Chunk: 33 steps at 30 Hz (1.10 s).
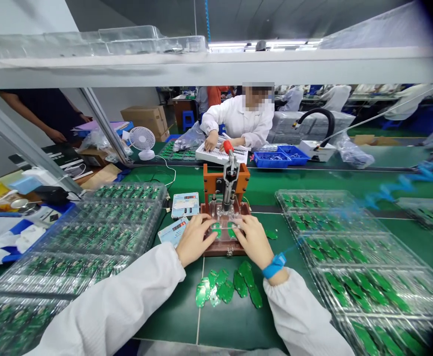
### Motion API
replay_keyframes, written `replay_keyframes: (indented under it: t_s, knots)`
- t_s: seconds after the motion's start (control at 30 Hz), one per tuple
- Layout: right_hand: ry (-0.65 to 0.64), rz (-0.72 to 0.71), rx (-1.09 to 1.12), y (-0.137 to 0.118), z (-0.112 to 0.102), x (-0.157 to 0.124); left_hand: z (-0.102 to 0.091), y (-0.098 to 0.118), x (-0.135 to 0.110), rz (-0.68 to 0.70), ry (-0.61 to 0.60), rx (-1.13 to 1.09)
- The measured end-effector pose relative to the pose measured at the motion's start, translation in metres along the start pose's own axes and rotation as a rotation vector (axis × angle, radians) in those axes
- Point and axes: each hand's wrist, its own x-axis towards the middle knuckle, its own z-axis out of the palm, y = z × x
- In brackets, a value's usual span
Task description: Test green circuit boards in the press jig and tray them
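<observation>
A test fixture point(225, 244) with a reddish-brown base, an orange upright frame and a red-tipped toggle clamp point(230, 170) stands before me. Two green circuit boards sit side by side on its clear plate. My left hand point(194, 238) has thumb and forefinger at the edges of the left circuit board point(216, 229). At the right circuit board point(231, 230), my right hand point(255, 241) does the same, a blue strap point(274, 266) round its wrist. Fingers partly cover both boards. Several loose green circuit boards point(225, 289) lie in a pile in front of the fixture.
Clear trays of boards stand on the left point(108, 254) and right point(353, 264). Two small display meters point(185, 204) sit left of the fixture. A white shelf beam point(216, 69) crosses overhead. Opposite, a co-worker point(238, 118) handles a white tray near blue bins point(271, 159) and a fan point(142, 139).
</observation>
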Motion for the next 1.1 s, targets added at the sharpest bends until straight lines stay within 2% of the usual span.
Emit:
replay_keyframes:
  t_s: [0.17, 0.23, 0.3, 0.4, 0.5, 0.57, 0.6, 0.67, 0.73, 0.83, 0.9, 0.93, 1.0, 1.1]
  knots:
    - [-0.095, 0.098, 0.177, -0.003, -0.015, -0.003, -0.004, 0.005, -0.004, -0.192, 0.064, -0.21]
    - [-0.15, 0.151, 0.268, -0.006, -0.019, -0.014, -0.008, 0.012, -0.015, -0.255, 0.045, -0.272]
    - [-0.206, 0.189, 0.347, -0.013, -0.018, -0.03, -0.008, 0.021, -0.029, -0.262, -0.025, -0.281]
    - [-0.278, 0.232, 0.422, -0.03, -0.008, -0.057, -0.002, 0.033, -0.049, -0.164, -0.123, -0.179]
    - [-0.297, 0.288, 0.417, -0.041, 0.0, -0.079, 0.006, 0.037, -0.064, 0.048, -0.159, -0.099]
    - [-0.279, 0.322, 0.376, -0.039, -0.008, -0.091, 0.01, 0.035, -0.069, 0.213, -0.192, -0.084]
    - [-0.255, 0.338, 0.344, -0.035, -0.019, -0.097, 0.011, 0.034, -0.07, 0.287, -0.205, -0.064]
    - [-0.158, 0.377, 0.247, -0.019, -0.057, -0.11, 0.011, 0.03, -0.071, 0.407, -0.218, -0.017]
    - [0.012, 0.431, 0.104, 0.007, -0.113, -0.125, 0.012, 0.026, -0.071, 0.479, -0.22, 0.025]
    - [0.303, 0.532, -0.145, 0.06, -0.208, -0.15, 0.015, 0.019, -0.072, 0.512, -0.224, 0.065]
    - [0.418, 0.603, -0.277, 0.097, -0.259, -0.166, 0.017, 0.016, -0.072, 0.531, -0.244, 0.08]
    - [0.443, 0.633, -0.326, 0.113, -0.279, -0.173, 0.018, 0.015, -0.073, 0.548, -0.26, 0.085]
    - [0.434, 0.68, -0.39, 0.139, -0.304, -0.183, 0.019, 0.015, -0.073, 0.578, -0.281, 0.094]
    - [0.307, 0.718, -0.421, 0.162, -0.317, -0.188, 0.017, 0.017, -0.072, 0.584, -0.278, 0.104]
